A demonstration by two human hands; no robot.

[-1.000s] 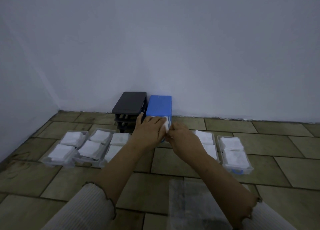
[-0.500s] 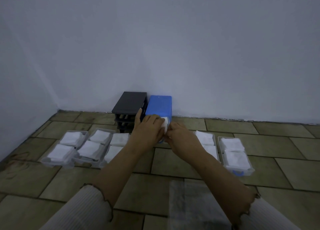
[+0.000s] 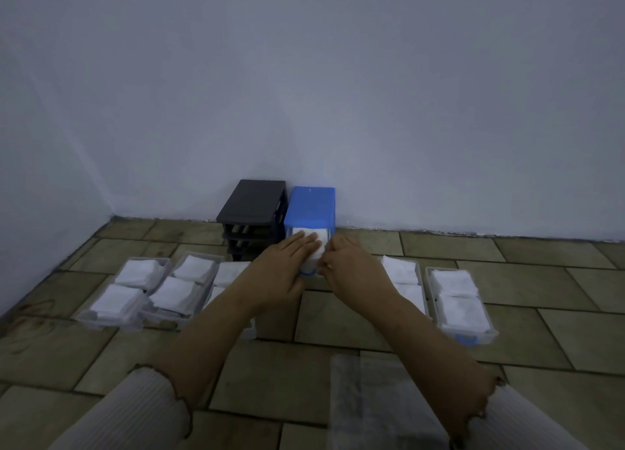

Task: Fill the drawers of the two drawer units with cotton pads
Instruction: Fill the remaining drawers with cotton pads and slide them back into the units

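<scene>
My left hand (image 3: 287, 263) has flattened, fingers straight, onto the cotton pads (image 3: 313, 243) in the drawer (image 3: 309, 267) half inside the blue unit (image 3: 311, 206); my right hand (image 3: 351, 267) pinches its corner. Drawer nearly home.

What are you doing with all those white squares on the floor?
A person is sliding a drawer full of cotton pads into the blue drawer unit. The left hand lies flat on the pads; the right hand holds the drawer's edge. More filled clear drawers wait on the tiled floor. The black drawer unit is open-fronted, no drawers in it.
</scene>
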